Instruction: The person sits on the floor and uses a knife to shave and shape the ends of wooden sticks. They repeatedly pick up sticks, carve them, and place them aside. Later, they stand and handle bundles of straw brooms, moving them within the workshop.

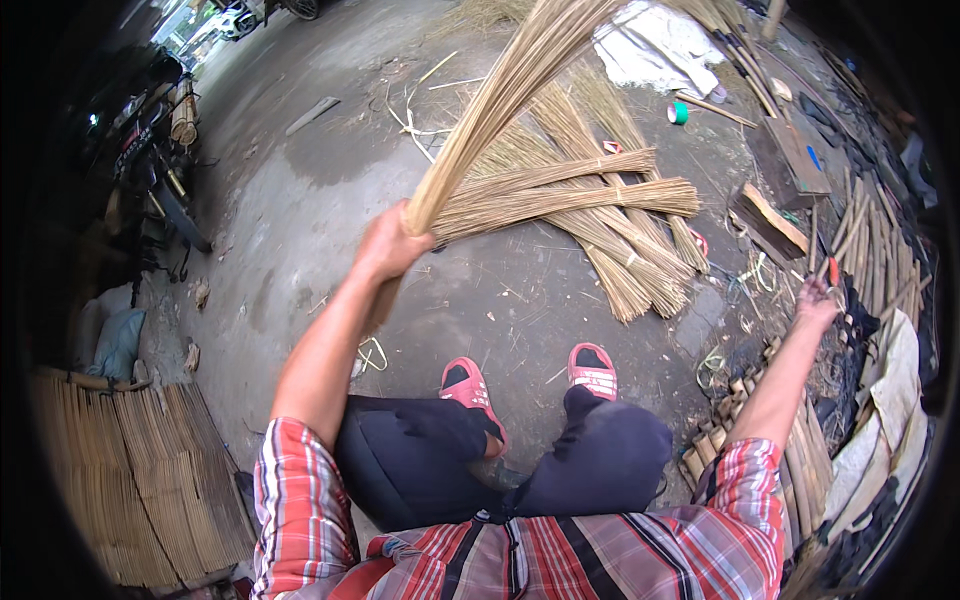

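My left hand (392, 243) is closed around a bundle of thin, straw-coloured broom sticks (500, 105). The bundle slants up and to the right, its far end fanning out past the top edge, and its short lower end shows below my fist. Beneath and behind it, several tied stick bundles (600, 200) lie crossed on the ground. Stretched far out to the right, my right hand (818, 302) is beside a small red-orange object (834, 270), among wood and scraps. Its fingers are too small and blurred to show whether they grip anything.
Cut bamboo lengths (800, 470) and poles (870, 240) are piled on the right, near a wooden block (770, 225). A green tape roll (677, 113) lies beside a white sack (655, 45). Stacked slats (150, 480) fill the lower left, with a motorbike (165, 170) beyond.
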Motion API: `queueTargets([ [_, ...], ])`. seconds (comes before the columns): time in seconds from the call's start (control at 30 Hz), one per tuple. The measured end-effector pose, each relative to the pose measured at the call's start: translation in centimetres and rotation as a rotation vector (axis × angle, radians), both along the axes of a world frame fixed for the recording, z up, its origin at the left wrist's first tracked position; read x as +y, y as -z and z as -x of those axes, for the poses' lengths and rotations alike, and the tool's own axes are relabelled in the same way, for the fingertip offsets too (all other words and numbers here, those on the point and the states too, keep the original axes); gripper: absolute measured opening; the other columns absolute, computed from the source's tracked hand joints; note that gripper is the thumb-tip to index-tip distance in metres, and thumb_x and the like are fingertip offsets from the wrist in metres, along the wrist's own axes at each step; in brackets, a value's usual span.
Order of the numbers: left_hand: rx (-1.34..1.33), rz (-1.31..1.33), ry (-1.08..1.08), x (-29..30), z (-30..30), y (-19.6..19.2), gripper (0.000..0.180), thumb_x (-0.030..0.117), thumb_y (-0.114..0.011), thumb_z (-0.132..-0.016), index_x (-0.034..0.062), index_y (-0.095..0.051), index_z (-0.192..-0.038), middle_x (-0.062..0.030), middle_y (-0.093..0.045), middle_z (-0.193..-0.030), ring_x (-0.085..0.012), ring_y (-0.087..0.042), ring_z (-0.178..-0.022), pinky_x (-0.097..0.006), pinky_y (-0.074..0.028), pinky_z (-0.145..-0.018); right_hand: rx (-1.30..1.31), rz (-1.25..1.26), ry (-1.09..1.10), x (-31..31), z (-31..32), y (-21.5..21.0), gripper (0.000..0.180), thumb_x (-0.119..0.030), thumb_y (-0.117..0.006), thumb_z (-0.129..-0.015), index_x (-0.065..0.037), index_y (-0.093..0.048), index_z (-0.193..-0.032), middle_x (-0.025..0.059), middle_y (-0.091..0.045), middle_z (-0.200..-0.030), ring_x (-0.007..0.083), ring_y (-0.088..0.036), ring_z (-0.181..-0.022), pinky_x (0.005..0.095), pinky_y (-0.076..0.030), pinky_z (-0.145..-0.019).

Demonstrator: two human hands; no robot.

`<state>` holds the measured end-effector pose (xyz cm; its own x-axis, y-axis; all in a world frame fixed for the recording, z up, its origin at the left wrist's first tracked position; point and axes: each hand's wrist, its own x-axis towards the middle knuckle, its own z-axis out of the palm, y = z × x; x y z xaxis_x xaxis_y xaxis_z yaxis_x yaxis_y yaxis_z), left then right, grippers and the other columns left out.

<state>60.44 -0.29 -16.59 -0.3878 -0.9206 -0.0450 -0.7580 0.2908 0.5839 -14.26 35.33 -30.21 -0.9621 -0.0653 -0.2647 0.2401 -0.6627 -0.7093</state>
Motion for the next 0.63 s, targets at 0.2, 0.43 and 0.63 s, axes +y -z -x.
queueTargets([
  [0.2,0.12,-0.389,-0.103,2.9,8.5,12.4,0.043,0.017,-0.078,-0.081,0.0016,-0.062,-0.118,-0.0128,-0.072,-0.097,-0.0203,-0.069,-0.086,-0.036,-0.058,-0.079,-0.2,-0.333,-0.276,-6.9,-16.8,6.7,0.024,-0.028,-0.056,-0.102,-0.005,-0.06,-0.108,0.0076,-0.06,-0.085,0.0197,-0.064,-0.08,0.0373,-0.063,-0.075],
  [0.43,0.312,-0.854,-0.374,11.2,12.1,22.2,0.034,0.015,-0.076,-0.081,-0.0039,-0.065,-0.107,-0.0108,-0.069,-0.085,-0.02,-0.067,-0.071,-0.036,-0.055,-0.063,0.027,-0.826,-1.143,-10.6,-33.3,8.5,0.035,-0.031,-0.058,-0.103,-0.002,-0.06,-0.122,0.0071,-0.065,-0.094,0.014,-0.066,-0.072,0.0267,-0.053,-0.057],
  [0.63,0.409,-0.882,-0.382,12.2,12.9,23.3,0.021,0.012,-0.072,-0.084,0.0002,-0.063,-0.098,-0.0083,-0.065,-0.079,-0.0187,-0.065,-0.062,-0.036,-0.055,-0.055,0.465,-1.135,-0.791,-10.9,-32.7,12.9,0.031,-0.027,-0.059,-0.101,0.002,-0.065,-0.112,0.0106,-0.07,-0.089,0.0233,-0.068,-0.075,0.0353,-0.053,-0.061],
])
